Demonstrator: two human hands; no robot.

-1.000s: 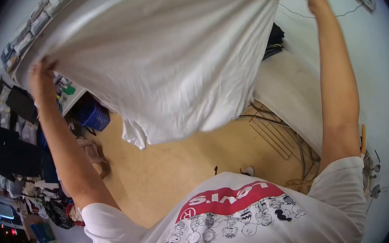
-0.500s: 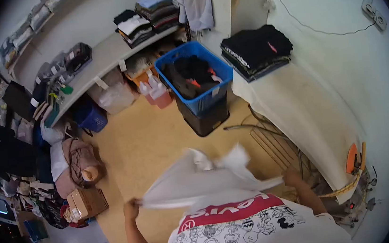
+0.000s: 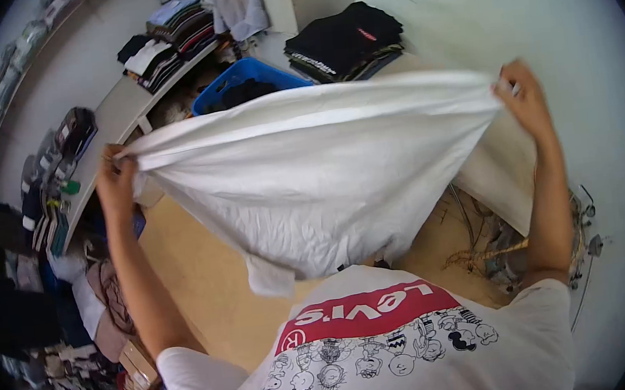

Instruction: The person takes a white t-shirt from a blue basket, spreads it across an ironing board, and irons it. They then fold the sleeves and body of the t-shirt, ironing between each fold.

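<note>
A white garment (image 3: 318, 171), probably a shirt, hangs stretched wide in front of my chest. Its upper edge runs almost level between both hands, and the lower part droops in wrinkled folds, with a sleeve-like flap at the lower left. My left hand (image 3: 117, 166) pinches one upper corner near the shelf side. At the opposite corner, my right hand (image 3: 521, 93) grips the cloth in front of the wall and the covered board. The garment hides much of the floor and most of the blue basket (image 3: 246, 72), which has dark clothes inside.
Folded dark shirts (image 3: 346, 39) are stacked on the pale covered board (image 3: 504, 167) at the right. A curved shelf (image 3: 117, 113) carries more folded clothes at the left. Bundles and a cardboard box (image 3: 138, 365) lie on the floor (image 3: 182, 262) at lower left.
Both hands have risen and spread apart, bringing the white garment from a low, bunched shape near my waist to a broad stretched sheet. The view has also shifted.
</note>
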